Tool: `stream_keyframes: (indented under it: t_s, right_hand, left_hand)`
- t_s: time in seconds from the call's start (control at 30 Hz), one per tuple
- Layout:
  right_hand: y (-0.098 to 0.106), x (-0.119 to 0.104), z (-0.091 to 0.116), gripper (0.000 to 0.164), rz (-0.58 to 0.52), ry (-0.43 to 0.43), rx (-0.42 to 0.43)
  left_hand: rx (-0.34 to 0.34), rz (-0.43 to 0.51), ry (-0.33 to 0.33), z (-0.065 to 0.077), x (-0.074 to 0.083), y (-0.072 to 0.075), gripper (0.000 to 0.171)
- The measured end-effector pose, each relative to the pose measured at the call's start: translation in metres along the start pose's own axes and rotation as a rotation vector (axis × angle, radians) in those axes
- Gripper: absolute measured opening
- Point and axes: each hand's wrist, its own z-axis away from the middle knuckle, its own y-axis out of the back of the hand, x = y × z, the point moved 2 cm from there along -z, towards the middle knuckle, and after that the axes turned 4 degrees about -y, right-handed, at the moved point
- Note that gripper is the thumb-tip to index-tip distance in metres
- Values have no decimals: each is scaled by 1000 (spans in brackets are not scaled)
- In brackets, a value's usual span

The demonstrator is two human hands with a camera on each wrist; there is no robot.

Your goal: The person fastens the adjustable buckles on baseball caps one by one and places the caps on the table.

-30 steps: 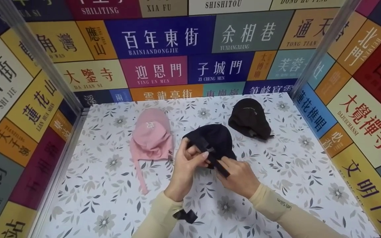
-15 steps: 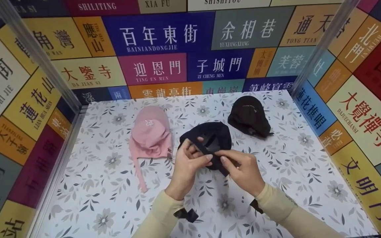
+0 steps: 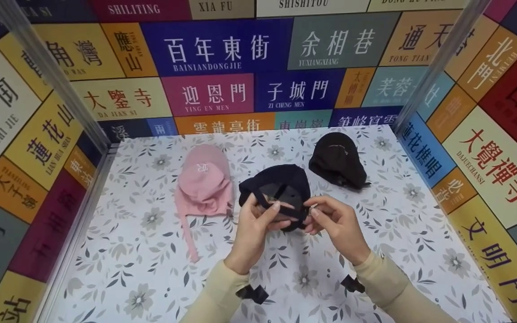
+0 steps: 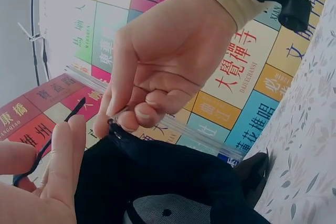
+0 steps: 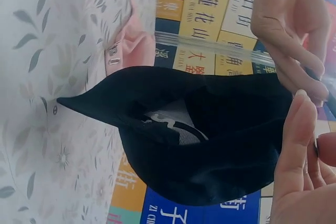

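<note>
A navy baseball cap (image 3: 281, 176) is held with its back opening facing the person, its inside showing. My left hand (image 3: 254, 222) grips the cap's narrow back strap, thumb on top and fingers behind; that strap (image 4: 75, 109) curves past the fingers in the left wrist view. My right hand (image 3: 339, 226) pinches the other corner of the opening, where a small metal buckle (image 4: 114, 129) shows at the fingertips. The cap's brim points away from the hands, towards the table in the right wrist view.
A pink cap (image 3: 204, 179) lies to the left, its long strap (image 3: 191, 244) trailing towards the front. Behind on the right lies a dark brown cap (image 3: 337, 161). The table (image 3: 151, 251) has a floral cover, with printed sign panels (image 3: 218, 47) around it.
My right hand has left the strap's end in front and moved right to the buckle corner. The cap has tilted so its opening shows wider. The left hand keeps its grip.
</note>
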Motion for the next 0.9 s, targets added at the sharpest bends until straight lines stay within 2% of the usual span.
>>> stream_keyframes:
  t_s: [0.23,0.53,0.7,0.9]
  right_hand:
    - [-3,5,8,20,-48,44,-67]
    - [-10,1,8,21,-46,61,-44]
    - [-15,1,11,23,-26,45,-27]
    - [-16,4,12,24,-23,27,12]
  left_hand:
    - [114,-106,-14,2,-3,-1,42]
    - [215,-195,-119,-2,-1,-8,36]
    - [240,-207,-141,1,-3,-8,36]
    - [231,-255,-143,3,-5,-9,39]
